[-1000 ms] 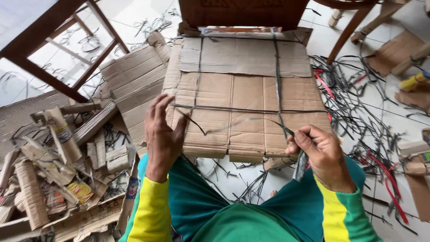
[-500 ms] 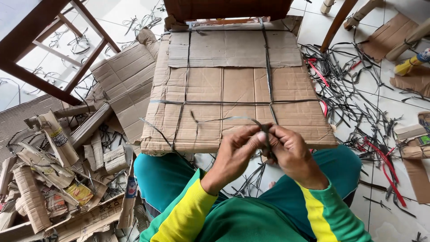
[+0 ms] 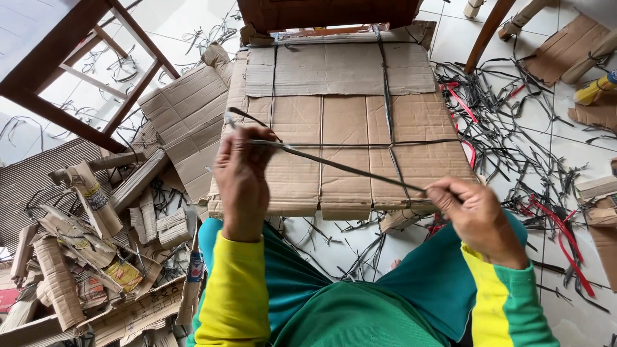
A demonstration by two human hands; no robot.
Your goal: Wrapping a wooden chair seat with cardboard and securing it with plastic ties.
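Observation:
A bundle of flattened brown cardboard [image 3: 347, 122] rests on my knees, bound by crossed dark plastic straps. My left hand [image 3: 243, 180] pinches one end of a loose dark strap [image 3: 334, 166] over the bundle's near left part. My right hand [image 3: 469, 212] grips the other end at the bundle's near right corner. The strap runs taut and slanted between both hands, just above the cardboard. A short tail sticks up past my left fingers.
A heap of torn cardboard scraps and rolls [image 3: 83, 244] lies at the left. Cut black and red strap pieces [image 3: 514, 141] litter the white tiled floor at the right. A wooden chair frame [image 3: 77, 71] stands at the upper left, and other cardboard sheets [image 3: 186, 122] lie beside the bundle.
My hands were together at the bundle's near edge half a second ago; they have drawn apart, left hand up and left, right hand to the right, pulling the loose strap straight.

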